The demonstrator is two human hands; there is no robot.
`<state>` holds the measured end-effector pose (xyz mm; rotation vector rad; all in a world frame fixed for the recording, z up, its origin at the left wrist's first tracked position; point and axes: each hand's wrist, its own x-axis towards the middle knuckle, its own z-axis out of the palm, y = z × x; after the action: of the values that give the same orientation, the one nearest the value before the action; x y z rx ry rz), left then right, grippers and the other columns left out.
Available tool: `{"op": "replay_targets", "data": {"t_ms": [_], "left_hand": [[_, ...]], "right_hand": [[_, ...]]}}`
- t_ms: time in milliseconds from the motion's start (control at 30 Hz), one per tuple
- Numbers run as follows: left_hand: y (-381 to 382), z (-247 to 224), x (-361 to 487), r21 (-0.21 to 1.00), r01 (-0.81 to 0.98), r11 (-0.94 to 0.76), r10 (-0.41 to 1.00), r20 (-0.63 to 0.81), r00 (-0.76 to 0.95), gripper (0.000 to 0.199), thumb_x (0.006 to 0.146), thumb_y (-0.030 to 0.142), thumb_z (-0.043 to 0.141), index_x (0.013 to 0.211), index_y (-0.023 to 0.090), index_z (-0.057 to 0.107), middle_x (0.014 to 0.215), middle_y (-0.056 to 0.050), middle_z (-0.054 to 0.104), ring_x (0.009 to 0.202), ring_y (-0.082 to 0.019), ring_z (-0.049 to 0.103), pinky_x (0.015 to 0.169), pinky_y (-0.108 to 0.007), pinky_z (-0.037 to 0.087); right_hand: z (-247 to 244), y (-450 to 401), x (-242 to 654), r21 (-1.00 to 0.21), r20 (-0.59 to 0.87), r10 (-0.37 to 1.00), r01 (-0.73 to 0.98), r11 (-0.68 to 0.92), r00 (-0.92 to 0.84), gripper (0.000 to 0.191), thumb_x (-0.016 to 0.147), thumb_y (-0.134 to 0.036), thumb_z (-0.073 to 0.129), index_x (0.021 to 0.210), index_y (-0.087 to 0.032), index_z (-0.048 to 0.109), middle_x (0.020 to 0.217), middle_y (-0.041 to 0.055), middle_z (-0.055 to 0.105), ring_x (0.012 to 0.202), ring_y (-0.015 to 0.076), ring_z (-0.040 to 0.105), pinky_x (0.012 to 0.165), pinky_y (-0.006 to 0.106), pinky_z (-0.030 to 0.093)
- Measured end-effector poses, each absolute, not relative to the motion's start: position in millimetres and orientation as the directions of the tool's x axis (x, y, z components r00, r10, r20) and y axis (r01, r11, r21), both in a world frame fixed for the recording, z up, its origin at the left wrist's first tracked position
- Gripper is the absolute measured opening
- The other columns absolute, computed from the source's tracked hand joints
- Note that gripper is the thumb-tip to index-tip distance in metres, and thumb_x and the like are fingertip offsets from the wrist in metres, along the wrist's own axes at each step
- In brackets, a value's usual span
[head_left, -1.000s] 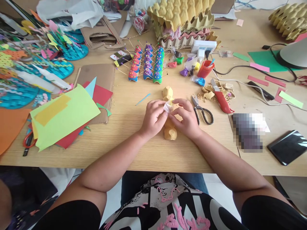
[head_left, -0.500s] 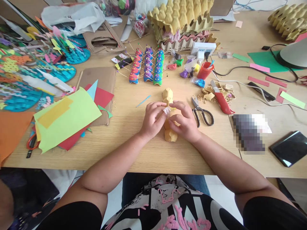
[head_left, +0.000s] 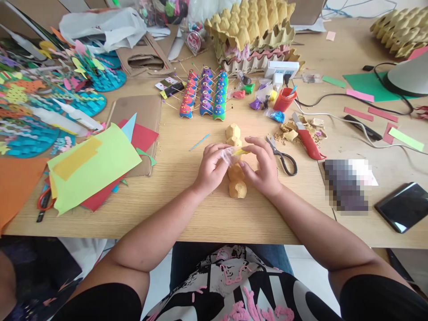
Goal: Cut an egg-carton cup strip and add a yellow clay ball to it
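My left hand [head_left: 211, 168] pinches a small clear plastic bag [head_left: 228, 155] with a soft yellow lump, which looks like modelling clay [head_left: 240, 151], at its right end. My right hand [head_left: 262, 166] is beside it, thumb and fingers curved and apart, a fingertip at the edge of the yellow lump. Below both hands, a strip of egg carton cups [head_left: 237, 189] lies lengthwise on the table; its middle is partly hidden by the bag and fingers. Black-handled scissors [head_left: 288, 164] lie just right of my right hand.
Three painted egg-carton caterpillars [head_left: 206, 91] with pins stand ahead. Behind are stacked egg trays [head_left: 250, 26]. To the right lie a red-handled knife [head_left: 309, 142], carton scraps [head_left: 289, 133], a red cup [head_left: 285, 100] and a cable. Coloured paper [head_left: 96, 165] lies left.
The plastic bag has turned and the yellow lump now shows at its right end. My right fingers have spread away from the bag, which my left hand still pinches.
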<state>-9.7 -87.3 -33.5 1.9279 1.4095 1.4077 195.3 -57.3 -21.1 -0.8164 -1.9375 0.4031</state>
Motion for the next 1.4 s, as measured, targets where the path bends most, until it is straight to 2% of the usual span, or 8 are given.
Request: {"op": "replay_targets", "data": {"t_ms": [133,267,567,700,833,1000,1167,1400], "left_hand": [[-88,-32,-9,0.777,0.449,-0.441,0.876,0.482,0.025,0.03,0.112,0.04,0.056,0.117,0.025,0.082,0.128,-0.009,0.081,0.13,-0.026,0.071,0.12,-0.045,0.056],[-89,-33,-8,0.812,0.393,-0.432,0.886,0.464,0.015,0.029,0.112,0.038,0.056,0.111,0.026,0.082,0.125,-0.007,0.081,0.129,-0.026,0.071,0.119,-0.043,0.056],[-85,-40,-7,0.781,0.473,-0.409,0.876,0.481,-0.036,0.011,0.105,0.028,0.07,0.101,0.027,0.079,0.118,-0.004,0.083,0.122,-0.025,0.072,0.115,-0.045,0.052],[-87,-36,-5,0.746,0.511,-0.427,0.866,0.5,-0.007,0.01,0.105,0.026,0.07,0.103,0.026,0.08,0.118,-0.005,0.083,0.121,-0.025,0.072,0.115,-0.045,0.053],[-88,-36,-5,0.765,0.449,-0.462,0.851,0.524,-0.018,0.027,0.113,0.045,0.061,0.109,0.026,0.08,0.121,-0.007,0.082,0.123,-0.024,0.072,0.115,-0.044,0.054],[-86,-42,-6,0.76,0.448,-0.471,0.836,0.547,-0.05,0.043,0.112,0.064,0.058,0.107,0.024,0.076,0.119,-0.009,0.08,0.124,-0.025,0.071,0.115,-0.044,0.056],[-84,-40,-8,0.676,0.513,-0.529,0.796,0.605,0.023,0.034,0.113,0.053,0.06,0.103,0.024,0.076,0.117,-0.008,0.08,0.122,-0.024,0.071,0.115,-0.045,0.057],[-90,-34,-4,0.627,0.531,-0.571,0.783,0.61,0.122,0.019,0.112,0.038,0.066,0.106,0.025,0.077,0.12,-0.008,0.08,0.131,-0.026,0.065,0.121,-0.049,0.055]], "right_hand": [[-22,-54,195,-0.624,0.633,0.712,0.343,0.702,-0.305,0.031,0.109,-0.05,0.066,0.134,-0.032,0.07,0.136,0.0132,0.08,0.13,0.0354,0.074,0.112,0.057,0.059],[-24,-54,194,-0.706,0.549,0.781,0.335,0.624,-0.298,0.03,0.11,-0.056,0.065,0.112,-0.028,0.073,0.104,0.0077,0.083,0.1,0.0283,0.078,0.093,0.047,0.062],[-13,-51,205,-0.781,0.516,0.854,0.375,0.499,-0.062,0.043,0.106,-0.064,0.071,0.086,-0.026,0.065,0.081,0.002,0.074,0.078,0.0213,0.068,0.079,0.039,0.055],[-8,-45,212,-0.794,0.505,0.863,0.388,0.467,-0.005,0.048,0.106,-0.068,0.068,0.083,-0.026,0.063,0.076,0.0003,0.067,0.074,0.0202,0.061,0.073,0.037,0.049],[-11,-44,210,-0.727,0.572,0.815,0.404,0.555,-0.091,0.045,0.105,-0.066,0.071,0.084,-0.027,0.065,0.079,0.0018,0.072,0.077,0.0221,0.066,0.079,0.041,0.05],[-14,-51,202,-0.686,0.584,0.777,0.368,0.628,-0.236,0.037,0.106,-0.062,0.071,0.092,-0.028,0.068,0.089,0.0056,0.078,0.086,0.026,0.072,0.085,0.046,0.054],[-8,-54,200,-0.744,0.508,0.802,0.31,0.592,-0.314,0.046,0.103,-0.071,0.069,0.114,-0.026,0.07,0.095,0.0058,0.076,0.088,0.0252,0.071,0.084,0.043,0.057],[-11,-59,194,-0.774,0.457,0.816,0.294,0.561,-0.354,0.044,0.11,-0.063,0.062,0.086,-0.026,0.063,0.078,0.0025,0.071,0.072,0.0197,0.063,0.073,0.036,0.049]]}}
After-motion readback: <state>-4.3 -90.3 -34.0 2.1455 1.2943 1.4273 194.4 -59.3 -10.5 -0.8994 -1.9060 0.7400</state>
